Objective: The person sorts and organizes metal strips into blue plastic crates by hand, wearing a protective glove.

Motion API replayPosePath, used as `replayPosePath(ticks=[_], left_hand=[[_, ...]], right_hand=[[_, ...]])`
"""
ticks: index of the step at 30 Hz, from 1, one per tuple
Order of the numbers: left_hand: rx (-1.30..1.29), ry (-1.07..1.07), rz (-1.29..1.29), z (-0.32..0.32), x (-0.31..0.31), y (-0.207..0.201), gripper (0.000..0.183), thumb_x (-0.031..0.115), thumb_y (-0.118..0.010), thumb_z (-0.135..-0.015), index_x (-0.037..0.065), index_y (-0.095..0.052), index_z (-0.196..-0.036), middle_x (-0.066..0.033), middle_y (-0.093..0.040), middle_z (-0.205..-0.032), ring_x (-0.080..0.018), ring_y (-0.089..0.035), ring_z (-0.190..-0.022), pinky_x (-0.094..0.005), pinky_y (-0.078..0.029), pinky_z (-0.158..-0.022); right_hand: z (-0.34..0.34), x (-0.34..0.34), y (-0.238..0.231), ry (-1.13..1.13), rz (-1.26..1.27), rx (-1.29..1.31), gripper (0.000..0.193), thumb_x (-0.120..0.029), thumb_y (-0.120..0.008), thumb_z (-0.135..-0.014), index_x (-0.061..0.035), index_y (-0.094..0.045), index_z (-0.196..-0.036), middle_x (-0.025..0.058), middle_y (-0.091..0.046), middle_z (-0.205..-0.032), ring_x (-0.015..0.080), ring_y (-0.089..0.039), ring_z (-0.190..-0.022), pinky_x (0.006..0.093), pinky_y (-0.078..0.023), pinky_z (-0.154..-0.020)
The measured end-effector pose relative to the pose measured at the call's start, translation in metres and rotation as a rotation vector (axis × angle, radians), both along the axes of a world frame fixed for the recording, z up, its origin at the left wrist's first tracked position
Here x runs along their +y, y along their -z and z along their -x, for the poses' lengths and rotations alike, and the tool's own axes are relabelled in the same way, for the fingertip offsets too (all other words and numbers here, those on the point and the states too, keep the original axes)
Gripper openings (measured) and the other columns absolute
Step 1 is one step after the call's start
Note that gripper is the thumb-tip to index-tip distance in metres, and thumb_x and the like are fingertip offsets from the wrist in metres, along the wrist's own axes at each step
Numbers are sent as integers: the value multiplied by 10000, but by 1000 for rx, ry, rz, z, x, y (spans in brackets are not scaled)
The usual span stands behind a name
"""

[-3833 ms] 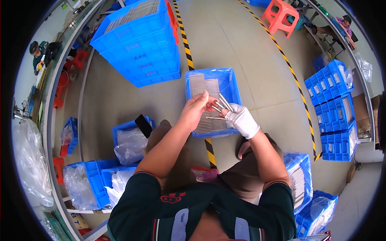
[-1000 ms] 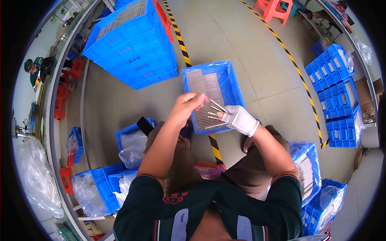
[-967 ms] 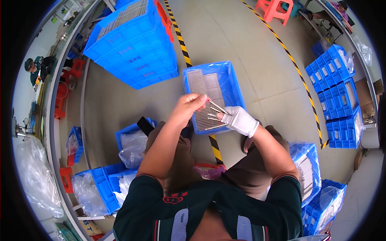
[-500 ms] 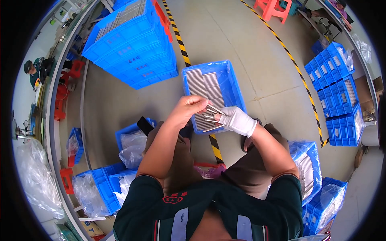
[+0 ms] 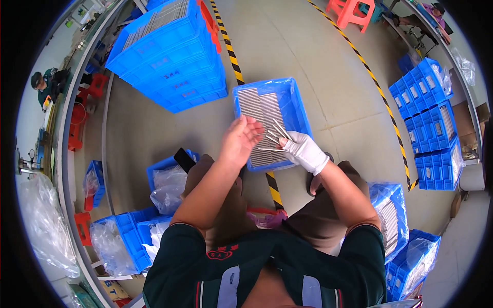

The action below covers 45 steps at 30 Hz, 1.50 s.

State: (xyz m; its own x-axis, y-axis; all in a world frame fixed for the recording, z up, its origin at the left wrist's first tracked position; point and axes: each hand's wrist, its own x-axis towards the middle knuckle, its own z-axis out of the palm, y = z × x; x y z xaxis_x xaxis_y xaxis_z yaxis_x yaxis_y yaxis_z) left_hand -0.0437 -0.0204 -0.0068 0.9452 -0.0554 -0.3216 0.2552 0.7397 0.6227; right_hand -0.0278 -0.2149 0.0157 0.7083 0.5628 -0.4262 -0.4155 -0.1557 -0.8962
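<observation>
Holds several thin metal rods, fanned out above the blue bin, with the grip of the white-gloved right hand closed around their near ends. Holds the bare left hand with the grip wide and fingers a little bent, near these rods. Has below, inside the bin on the floor, more rods in tight rows beside clear film. Shows farther, at upper left, a stack of blue crates, and, at upper right, a red stool.
</observation>
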Motion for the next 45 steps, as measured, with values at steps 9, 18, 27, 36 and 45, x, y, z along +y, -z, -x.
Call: replayPosePath(ticks=[9, 18, 27, 36, 45], left_hand=[[-147, 373, -540, 12, -34, 1, 254, 267, -415, -906, 52, -515, -814, -63, -568, -874, -120, -522, -840, -272, -415, -766], [-141, -105, -519, -9, 6, -29, 276, 310, -398, -907, 72, -511, -822, -60, -588, -830, -112, -511, -788, -249, -378, -733], [-45, -16, -390, 0, 11, -33, 270, 293, -366, -917, 77, -482, -805, -73, -562, -802, -132, -505, -731, -265, -389, -677], [30, -12, -386, 0, 15, -33, 284, 283, -350, -921, 62, -490, -809, -86, -553, -777, -149, -493, -703, -274, -395, -667], [14, 23, -341, -1, 22, -36, 273, 262, -354, -923, 55, -497, -817, -91, -561, -784, -136, -492, -704, -255, -395, -674]], right_hand=[[8, 11, 21, -447, 239, -544, 323, -267, -580, -775, -18, -532, -974, 181, -565, -768, 318, -557, -738, 362, -435, -684], [-94, -32, 75, -247, 773, -495, 218, -220, -545, -785, -42, -533, -911, 188, -577, -794, 344, -550, -753, 384, -425, -671], [-140, -16, 195, -404, 1144, -458, 192, -202, -497, -806, -89, -561, -948, 137, -588, -965, 332, -553, -906, 413, -442, -762], [-157, 36, 249, -432, 1104, -629, 220, -82, -453, -764, -79, -599, -928, 164, -590, -952, 324, -569, -902, 397, -471, -749], [-161, 50, 259, -405, 1064, -839, 154, -53, -510, -717, -62, -594, -846, 162, -590, -893, 313, -568, -881, 400, -477, -737]])
